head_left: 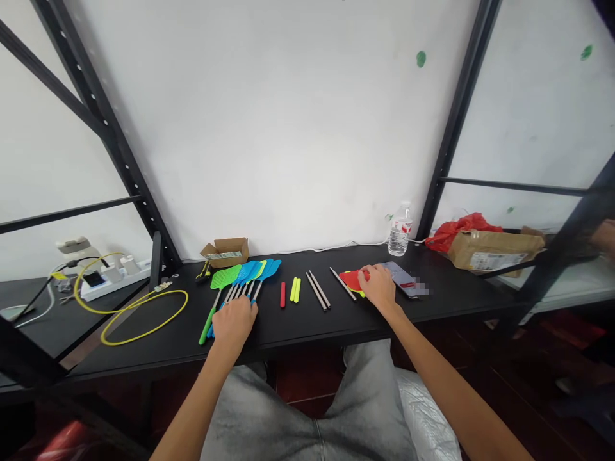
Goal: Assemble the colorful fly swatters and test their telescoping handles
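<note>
Several fly swatters (248, 272) are assembled, partly covered by left hand (235, 320), hold unclear. Red swatter head (351, 280) is grasped by right hand (378, 285); rods (320, 289), grips (282, 294) are left unjoined.

It looks like a workshop: black metal rack posts (111, 137) rise along a long black bench (298, 323). A power strip (118, 282) with plugged-in adapters lies left of the bench, a cardboard box (497, 246) towards its right end.

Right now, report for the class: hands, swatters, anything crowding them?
Left hand on swatter bunch. Right hand on red swatter head. Flat item close beside right hand.
</note>
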Demonstrator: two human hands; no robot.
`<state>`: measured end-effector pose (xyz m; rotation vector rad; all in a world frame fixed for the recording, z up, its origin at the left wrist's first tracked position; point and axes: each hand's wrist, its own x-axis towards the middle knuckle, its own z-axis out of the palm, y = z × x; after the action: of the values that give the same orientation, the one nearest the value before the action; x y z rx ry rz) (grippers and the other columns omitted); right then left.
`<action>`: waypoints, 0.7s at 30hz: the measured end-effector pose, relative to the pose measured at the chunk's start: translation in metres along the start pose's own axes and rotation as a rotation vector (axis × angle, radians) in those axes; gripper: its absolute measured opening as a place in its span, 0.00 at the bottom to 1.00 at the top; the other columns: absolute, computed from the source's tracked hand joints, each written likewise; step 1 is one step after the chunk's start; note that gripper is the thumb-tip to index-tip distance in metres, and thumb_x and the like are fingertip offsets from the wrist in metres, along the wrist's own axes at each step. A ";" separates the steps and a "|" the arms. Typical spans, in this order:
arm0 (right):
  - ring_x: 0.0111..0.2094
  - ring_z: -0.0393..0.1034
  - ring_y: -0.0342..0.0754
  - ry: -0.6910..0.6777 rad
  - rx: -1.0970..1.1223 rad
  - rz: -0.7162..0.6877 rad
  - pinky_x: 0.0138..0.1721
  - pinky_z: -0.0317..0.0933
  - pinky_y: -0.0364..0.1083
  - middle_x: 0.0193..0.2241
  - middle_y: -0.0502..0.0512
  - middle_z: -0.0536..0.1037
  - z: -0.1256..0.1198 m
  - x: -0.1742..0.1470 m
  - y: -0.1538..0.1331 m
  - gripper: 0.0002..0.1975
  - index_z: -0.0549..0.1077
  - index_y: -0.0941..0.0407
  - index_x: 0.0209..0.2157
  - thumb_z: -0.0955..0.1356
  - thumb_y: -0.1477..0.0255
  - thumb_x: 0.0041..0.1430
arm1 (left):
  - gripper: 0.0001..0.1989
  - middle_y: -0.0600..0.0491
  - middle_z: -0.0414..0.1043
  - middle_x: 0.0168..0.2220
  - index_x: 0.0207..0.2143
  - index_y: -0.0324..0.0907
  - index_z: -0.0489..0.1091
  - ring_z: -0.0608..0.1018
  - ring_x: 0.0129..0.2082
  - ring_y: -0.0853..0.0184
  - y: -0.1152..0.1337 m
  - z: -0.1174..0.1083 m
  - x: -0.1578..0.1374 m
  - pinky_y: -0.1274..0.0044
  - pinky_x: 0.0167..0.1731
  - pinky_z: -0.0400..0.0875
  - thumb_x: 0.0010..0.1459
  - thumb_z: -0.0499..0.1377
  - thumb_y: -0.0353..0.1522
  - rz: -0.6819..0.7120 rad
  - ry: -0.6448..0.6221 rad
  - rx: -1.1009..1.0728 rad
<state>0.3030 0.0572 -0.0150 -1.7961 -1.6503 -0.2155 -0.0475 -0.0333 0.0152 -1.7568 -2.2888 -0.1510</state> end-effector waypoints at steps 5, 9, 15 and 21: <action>0.44 0.65 0.55 0.119 0.198 -0.082 0.45 0.57 0.49 0.39 0.60 0.75 -0.008 -0.004 -0.011 0.14 0.77 0.55 0.37 0.61 0.67 0.63 | 0.19 0.39 0.77 0.35 0.39 0.36 0.70 0.80 0.38 0.48 0.004 -0.010 -0.009 0.67 0.33 0.69 0.66 0.46 0.39 0.007 0.053 -0.018; 0.39 0.70 0.53 -0.075 0.691 -0.093 0.44 0.61 0.50 0.36 0.59 0.78 -0.017 -0.018 -0.050 0.17 0.77 0.56 0.37 0.61 0.62 0.64 | 0.18 0.43 0.76 0.32 0.45 0.38 0.65 0.80 0.35 0.51 0.029 -0.028 -0.018 0.71 0.31 0.67 0.67 0.44 0.41 0.039 0.136 -0.211; 0.31 0.73 0.48 -0.573 1.704 0.332 0.33 0.66 0.46 0.31 0.57 0.79 -0.013 -0.040 -0.123 0.17 0.75 0.58 0.39 0.66 0.58 0.61 | 0.15 0.45 0.76 0.33 0.49 0.41 0.63 0.79 0.33 0.56 0.102 -0.035 -0.051 0.75 0.30 0.62 0.68 0.45 0.39 0.155 0.125 -0.639; 0.21 0.64 0.41 -0.417 2.033 0.506 0.24 0.62 0.41 0.19 0.47 0.69 -0.005 -0.039 -0.126 0.09 0.71 0.57 0.28 0.71 0.67 0.56 | 0.15 0.55 0.65 0.22 0.32 0.41 0.65 0.68 0.20 0.71 0.143 -0.024 -0.060 0.80 0.22 0.55 0.64 0.52 0.43 0.102 -0.084 -1.581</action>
<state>0.1797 0.0185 0.0133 -0.4431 -0.6581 1.5399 0.1079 -0.0563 0.0124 -2.3053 -2.0581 -2.3697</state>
